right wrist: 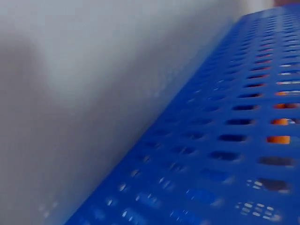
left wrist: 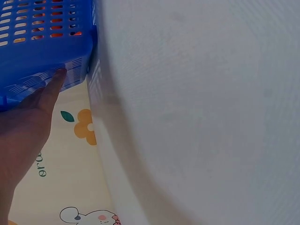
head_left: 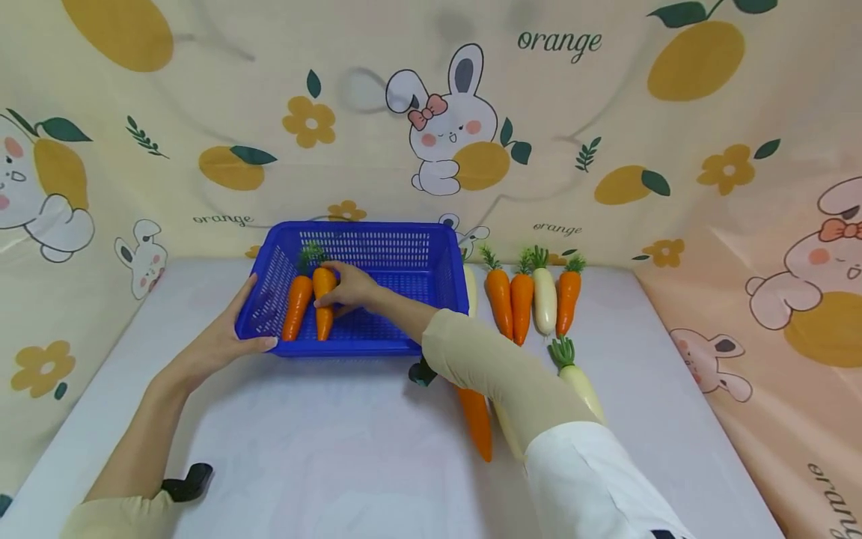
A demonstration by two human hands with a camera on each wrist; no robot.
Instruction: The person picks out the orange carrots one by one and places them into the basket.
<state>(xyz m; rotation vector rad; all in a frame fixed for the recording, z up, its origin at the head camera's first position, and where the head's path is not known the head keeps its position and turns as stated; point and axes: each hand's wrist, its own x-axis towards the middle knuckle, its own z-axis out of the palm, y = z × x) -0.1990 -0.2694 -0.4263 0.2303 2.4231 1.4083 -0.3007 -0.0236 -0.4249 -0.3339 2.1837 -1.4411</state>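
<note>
A blue plastic basket (head_left: 364, 349) with slotted walls stands on the table. At its front left corner, my left hand (head_left: 212, 348) presses the outside, thumb along the front rim and fingers straight against the left wall. A straight finger of that hand also shows against the blue wall in the left wrist view. My right hand (head_left: 353, 286) reaches inside and grips an orange carrot (head_left: 325, 284) around its upper part. Beside it, another carrot (head_left: 297, 308) lies at the basket's left. The right wrist view has only the slotted front wall (right wrist: 225, 140), blurred, with the hand hidden.
Right of the basket, carrots (head_left: 500, 296) and white radishes (head_left: 545, 299) with green tops lie in a row. Nearer me are another white radish (head_left: 581, 382) and a carrot (head_left: 477, 423) partly under my right sleeve. A patterned cloth (head_left: 431, 150) rises behind the white table (head_left: 323, 442).
</note>
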